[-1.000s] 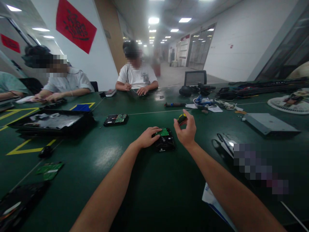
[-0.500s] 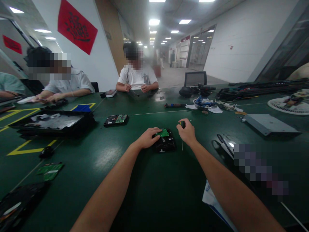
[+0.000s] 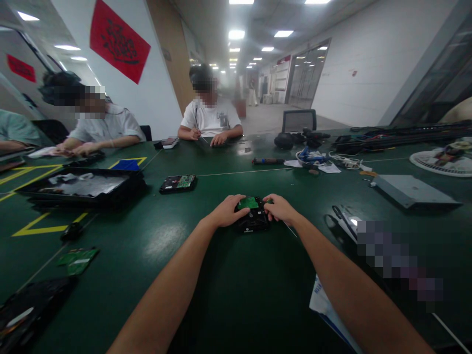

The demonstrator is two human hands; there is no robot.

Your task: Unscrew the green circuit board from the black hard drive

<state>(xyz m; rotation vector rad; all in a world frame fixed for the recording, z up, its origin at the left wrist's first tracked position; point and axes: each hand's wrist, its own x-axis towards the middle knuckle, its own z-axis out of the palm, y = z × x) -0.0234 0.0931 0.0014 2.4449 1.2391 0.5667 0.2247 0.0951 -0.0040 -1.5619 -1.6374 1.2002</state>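
Observation:
A black hard drive point(image 3: 253, 222) with a green circuit board point(image 3: 248, 202) at its far end lies on the table in front of me. My left hand point(image 3: 229, 211) grips it from the left, thumb across the top and fingers along the far left side. At the right side of the drive, my right hand point(image 3: 279, 209) is closed around a screwdriver point(image 3: 290, 229). Its thin shaft sticks out below the palm, angled down and to the right, while the handle is mostly hidden. The right fingertips are at the drive's right edge; whether they touch it I cannot tell.
A second hard drive point(image 3: 178, 183) and a black tray point(image 3: 81, 187) lie to the left. Green boards point(image 3: 79, 260) are nearer. On the right are a grey metal box point(image 3: 415, 190) and a white packet point(image 3: 328, 309). Co-workers point(image 3: 212, 118) sit across the table point(image 3: 221, 275).
My right hand has moved left to the drive's edge, and the screwdriver shaft has swung from upright to slanting right. My left thumb has shifted slightly over the drive.

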